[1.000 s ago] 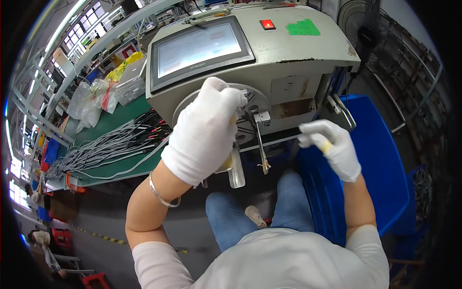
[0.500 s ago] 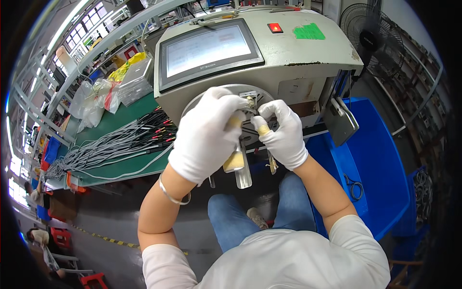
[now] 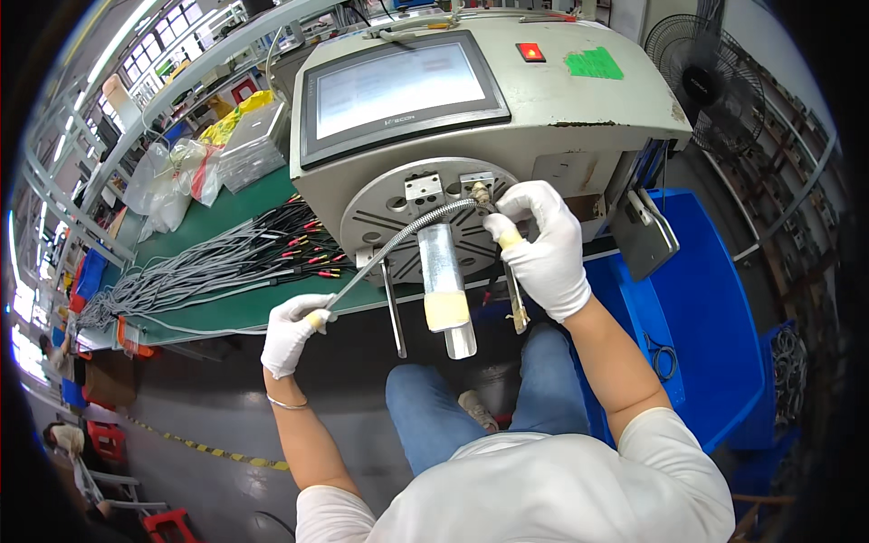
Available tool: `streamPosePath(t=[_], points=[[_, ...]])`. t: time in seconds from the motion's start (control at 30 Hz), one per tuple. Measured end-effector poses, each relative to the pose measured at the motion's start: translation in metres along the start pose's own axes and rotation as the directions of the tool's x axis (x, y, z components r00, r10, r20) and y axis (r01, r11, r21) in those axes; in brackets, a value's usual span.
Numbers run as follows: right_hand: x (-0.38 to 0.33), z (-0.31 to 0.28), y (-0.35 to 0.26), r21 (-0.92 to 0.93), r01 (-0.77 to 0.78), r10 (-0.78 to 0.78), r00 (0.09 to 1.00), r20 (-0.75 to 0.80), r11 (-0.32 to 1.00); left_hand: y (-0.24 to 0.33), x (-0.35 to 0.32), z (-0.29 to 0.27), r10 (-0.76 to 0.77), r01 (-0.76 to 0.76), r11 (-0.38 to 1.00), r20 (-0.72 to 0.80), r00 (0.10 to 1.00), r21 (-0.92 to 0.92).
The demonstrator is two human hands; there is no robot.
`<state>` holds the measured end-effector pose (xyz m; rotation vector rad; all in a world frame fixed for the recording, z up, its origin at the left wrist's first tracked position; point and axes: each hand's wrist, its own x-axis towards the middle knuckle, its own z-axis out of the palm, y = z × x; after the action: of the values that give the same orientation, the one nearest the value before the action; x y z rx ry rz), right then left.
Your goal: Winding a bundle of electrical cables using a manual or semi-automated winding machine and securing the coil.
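The cable (image 3: 396,239) looks ribbed, the disc (image 3: 369,205) smooth metal, the gloves (image 3: 550,256) matt cloth.

Gloved hands (image 3: 286,337): two
Held cable (image 3: 396,239): one
Touchscreen (image 3: 398,89): one
Red lit switch (image 3: 530,52): one
Green patch (image 3: 594,63): one
Piled cables (image 3: 204,270) on the table (image 3: 243,210): too overlapped to count
Fan (image 3: 701,83): one

The left hand (image 3: 291,337), gloved, is by the front edge of the desk (image 3: 213,222), fingers curled, forearm slanted up leftward. The right hand (image 3: 548,252), also gloved, sits farther forward, fingers bent, elbow bent and turned outward.
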<state>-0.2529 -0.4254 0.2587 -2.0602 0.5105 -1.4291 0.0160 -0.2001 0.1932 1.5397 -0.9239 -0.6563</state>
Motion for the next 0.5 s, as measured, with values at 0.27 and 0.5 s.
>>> streamPosePath(t=[0.27, 0.5], points=[[0.002, 0.005, 0.000, 0.010, -0.014, 0.015, 1.000, -0.023, 1.000, -0.093, -0.015, -0.051, -0.181, 0.181, 0.984, 0.025, 0.983, 0.001], [-0.007, 0.000, 0.003, 0.075, -0.106, 0.104, 0.994, 0.027, 0.992, -0.122, -0.023, -0.055, -0.283, 0.283, 0.959, 0.023, 0.959, 0.006]])
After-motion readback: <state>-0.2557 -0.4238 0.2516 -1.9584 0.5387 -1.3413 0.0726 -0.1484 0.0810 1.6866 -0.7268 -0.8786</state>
